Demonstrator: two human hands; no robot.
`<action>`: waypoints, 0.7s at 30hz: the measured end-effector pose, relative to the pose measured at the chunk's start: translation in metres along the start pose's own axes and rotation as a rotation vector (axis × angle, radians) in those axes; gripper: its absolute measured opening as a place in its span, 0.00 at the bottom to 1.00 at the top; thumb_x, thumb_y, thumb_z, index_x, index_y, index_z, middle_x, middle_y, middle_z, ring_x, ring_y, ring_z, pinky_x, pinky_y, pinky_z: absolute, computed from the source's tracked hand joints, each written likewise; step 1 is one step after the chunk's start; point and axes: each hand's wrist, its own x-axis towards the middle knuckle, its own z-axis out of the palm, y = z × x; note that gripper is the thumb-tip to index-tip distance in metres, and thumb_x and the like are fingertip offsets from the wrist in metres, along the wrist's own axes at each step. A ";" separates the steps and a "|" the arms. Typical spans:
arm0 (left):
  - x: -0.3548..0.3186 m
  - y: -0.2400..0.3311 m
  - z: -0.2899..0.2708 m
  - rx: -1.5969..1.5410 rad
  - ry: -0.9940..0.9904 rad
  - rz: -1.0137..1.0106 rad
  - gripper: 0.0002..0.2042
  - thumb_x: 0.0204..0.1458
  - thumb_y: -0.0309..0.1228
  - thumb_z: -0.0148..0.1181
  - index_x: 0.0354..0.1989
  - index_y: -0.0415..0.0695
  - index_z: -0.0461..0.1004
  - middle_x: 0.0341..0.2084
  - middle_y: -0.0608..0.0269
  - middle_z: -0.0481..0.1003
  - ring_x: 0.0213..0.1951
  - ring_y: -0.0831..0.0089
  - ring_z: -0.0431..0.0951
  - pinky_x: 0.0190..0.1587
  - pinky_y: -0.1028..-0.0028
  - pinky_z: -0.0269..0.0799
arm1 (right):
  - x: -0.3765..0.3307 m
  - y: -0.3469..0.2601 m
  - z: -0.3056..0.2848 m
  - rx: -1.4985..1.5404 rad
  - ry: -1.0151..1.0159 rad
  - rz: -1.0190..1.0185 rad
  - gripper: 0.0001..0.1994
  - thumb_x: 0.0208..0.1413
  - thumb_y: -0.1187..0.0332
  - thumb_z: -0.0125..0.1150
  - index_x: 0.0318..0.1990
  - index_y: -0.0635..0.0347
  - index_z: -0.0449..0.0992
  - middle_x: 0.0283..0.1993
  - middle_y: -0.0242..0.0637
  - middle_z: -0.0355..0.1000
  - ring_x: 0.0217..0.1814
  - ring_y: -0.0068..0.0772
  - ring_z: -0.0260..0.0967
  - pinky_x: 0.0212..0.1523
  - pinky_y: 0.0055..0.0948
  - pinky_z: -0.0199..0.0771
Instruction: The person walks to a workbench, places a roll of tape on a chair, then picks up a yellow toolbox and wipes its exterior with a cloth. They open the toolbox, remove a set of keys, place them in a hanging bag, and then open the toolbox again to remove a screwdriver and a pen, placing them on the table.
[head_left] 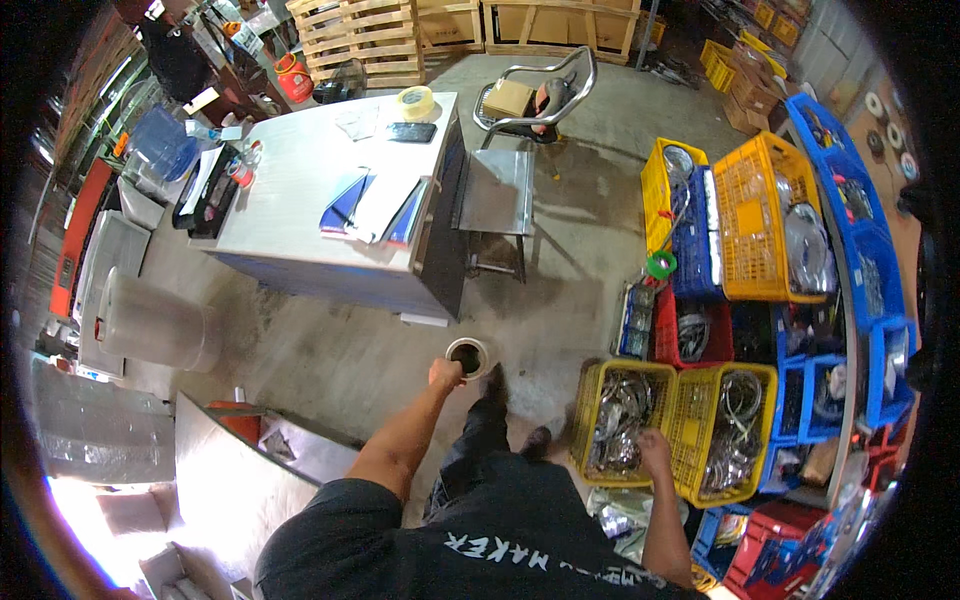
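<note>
My left hand (446, 374) is closed on the side of a pale, ring-shaped roll that looks like a roll of tape (481, 346). The roll is out in front of me, above the concrete floor, and its dark round hole faces up. My right hand (655, 452) hangs at my right side, in view over the yellow baskets. Its fingers look loosely bent, but are too small and turned away to show whether they hold anything. Below it in the picture lies a yellow basket (583, 420) of shiny metal parts.
Ahead on the left stands a white-topped desk (300, 150) with papers, a phone and a tape roll (415, 101). Beside it are a metal stool (497, 190) and a chair (590, 75). Yellow, red and blue crates line the right, near blue bins (865, 230).
</note>
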 end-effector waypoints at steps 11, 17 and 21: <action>0.301 0.122 0.107 0.406 0.110 0.074 0.22 0.60 0.41 0.57 0.63 0.52 0.72 0.56 0.51 0.78 0.55 0.50 0.80 0.54 0.51 0.78 | -0.066 0.000 0.024 0.031 -0.069 0.480 0.11 0.60 0.64 0.58 0.41 0.62 0.80 0.40 0.46 0.79 0.41 0.49 0.78 0.45 0.42 0.79; 0.363 0.155 0.109 0.348 0.283 -0.205 0.18 0.62 0.44 0.57 0.55 0.49 0.78 0.50 0.51 0.81 0.52 0.54 0.82 0.50 0.54 0.79 | -0.022 -0.092 0.012 0.131 -0.165 0.608 0.12 0.62 0.68 0.60 0.48 0.65 0.77 0.40 0.44 0.79 0.40 0.41 0.78 0.43 0.38 0.79; 0.374 0.164 0.098 0.351 0.245 -0.252 0.19 0.63 0.45 0.57 0.55 0.48 0.78 0.50 0.50 0.80 0.51 0.54 0.81 0.49 0.54 0.79 | 0.051 -0.128 -0.019 0.177 -0.115 0.481 0.15 0.62 0.70 0.62 0.53 0.67 0.75 0.39 0.42 0.79 0.39 0.37 0.78 0.43 0.36 0.79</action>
